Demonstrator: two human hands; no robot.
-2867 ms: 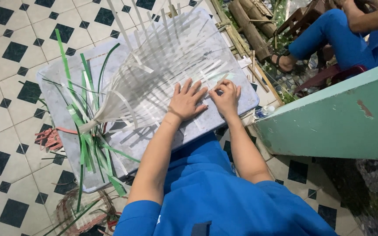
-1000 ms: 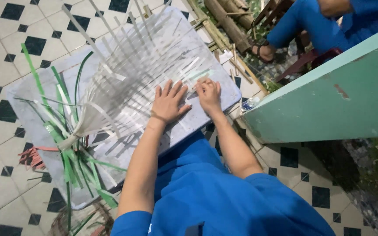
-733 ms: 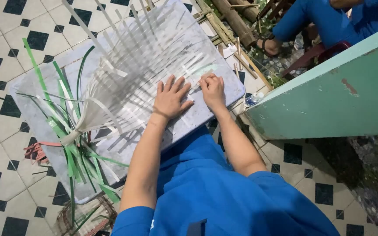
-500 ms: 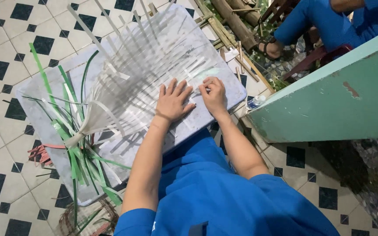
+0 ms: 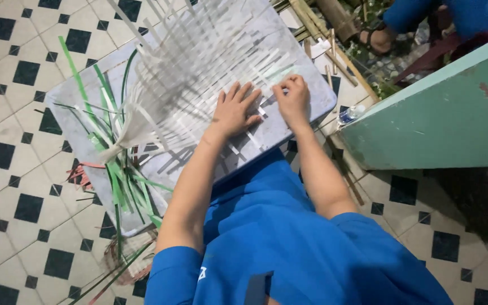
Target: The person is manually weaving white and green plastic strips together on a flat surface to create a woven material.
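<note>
Since half a second ago your two hands have drawn a little apart, and the view has tipped so the grey rectangular tabletop (image 5: 312,107) sits higher in the frame. Your left hand (image 5: 234,112) lies flat, palm down, fingers spread and pointing away from you, pressing on the woven mat of pale white flat strips (image 5: 210,68); its grip is apart, holding nothing, only bearing down. Your right hand (image 5: 293,99) sits just beside it, knuckles up and fingers curled together, tips pinched on the end of a pale strip (image 5: 275,90) at the mat's near edge (how many strips it has, you cannot tell). Both forearms run straight from your blue sleeves, elbows bent. The mat lies on the tabletop, its loose ends gathered into a bunch at the left beside long green strips (image 5: 108,164). Another person's blue-trousered leg (image 5: 408,14) shows at top right, well apart.
</note>
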